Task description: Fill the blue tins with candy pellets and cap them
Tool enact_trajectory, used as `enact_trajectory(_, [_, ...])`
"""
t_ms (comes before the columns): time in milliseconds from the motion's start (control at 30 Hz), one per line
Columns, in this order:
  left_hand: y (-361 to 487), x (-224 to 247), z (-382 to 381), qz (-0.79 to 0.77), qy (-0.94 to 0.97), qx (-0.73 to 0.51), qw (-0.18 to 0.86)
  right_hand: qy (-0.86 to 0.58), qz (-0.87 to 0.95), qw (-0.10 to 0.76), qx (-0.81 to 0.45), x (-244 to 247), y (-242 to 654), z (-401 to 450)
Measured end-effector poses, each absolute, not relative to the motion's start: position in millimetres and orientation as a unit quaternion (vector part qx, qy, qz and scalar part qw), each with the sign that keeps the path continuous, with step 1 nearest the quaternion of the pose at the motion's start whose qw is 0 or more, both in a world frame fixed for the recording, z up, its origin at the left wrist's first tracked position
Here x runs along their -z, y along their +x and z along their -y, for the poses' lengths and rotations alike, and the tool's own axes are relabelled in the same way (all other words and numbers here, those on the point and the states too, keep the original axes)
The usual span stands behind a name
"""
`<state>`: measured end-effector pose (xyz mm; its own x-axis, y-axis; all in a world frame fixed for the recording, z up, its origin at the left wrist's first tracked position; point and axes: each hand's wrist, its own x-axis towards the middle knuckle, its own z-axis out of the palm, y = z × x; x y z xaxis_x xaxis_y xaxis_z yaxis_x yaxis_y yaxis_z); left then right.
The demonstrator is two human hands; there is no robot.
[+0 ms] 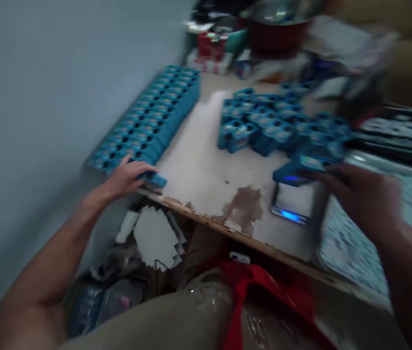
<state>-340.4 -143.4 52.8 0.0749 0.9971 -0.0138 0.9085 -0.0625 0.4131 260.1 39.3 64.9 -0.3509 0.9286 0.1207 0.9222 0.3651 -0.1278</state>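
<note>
My right hand (pixel 366 194) grips a small blue box (pixel 296 170) and holds it just above a small digital scale (pixel 293 201) with a lit blue display. At the near end of a long double row of blue boxes (pixel 154 107), my left hand (pixel 129 176) closes over another blue box (pixel 156 181) close to the table's front edge. The tops of the row's boxes have dark round holes. A loose cluster of similar blue boxes (pixel 267 121) stands beyond the scale. Blur hides finer detail, including print.
The worn table (pixel 198 165) has a chipped wooden front edge. A tray of pale, shiny pieces (pixel 355 257) lies at the right. Behind stand a dark red pot (pixel 278 36) and clutter. A wall (pixel 63 73) borders the left; a red bag (pixel 240 291) hangs below.
</note>
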Motion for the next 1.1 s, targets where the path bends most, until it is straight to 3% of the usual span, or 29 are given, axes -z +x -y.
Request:
enact_trajectory(200, [-371, -47, 119, -0.645, 0.74, -0.164, 0.104, -0.632, 0.766, 0.095, -0.066, -82, 267, -26])
enact_trajectory(433, [-261, -95, 108, -0.645, 0.73, -0.226, -0.007, -0.629, 0.758, 0.111, -0.133, -49, 262, -4])
enact_trajectory(667, [-180, -58, 56, -0.524, 0.811, -0.26, 0.001, -0.67, 0.689, 0.222, -0.163, -50, 325, -2])
enact_trajectory(733, [-167, -44, 45, -0.49, 0.832, -0.26, 0.017, -0.665, 0.709, 0.186, -0.144, -48, 369, 4])
enact_trajectory(833, [-159, -31, 40, -0.454, 0.857, -0.242, 0.025, -0.643, 0.757, 0.063, -0.102, -36, 424, 25])
enact_trajectory(967, [-164, -25, 45, -0.447, 0.874, -0.191, 0.021, -0.678, 0.727, -0.096, -0.049, -20, 434, 55])
enact_trajectory(1100, [-151, -25, 48, -0.467, 0.863, -0.191, 0.021, -0.665, 0.739, -0.095, -0.051, -15, 405, 48])
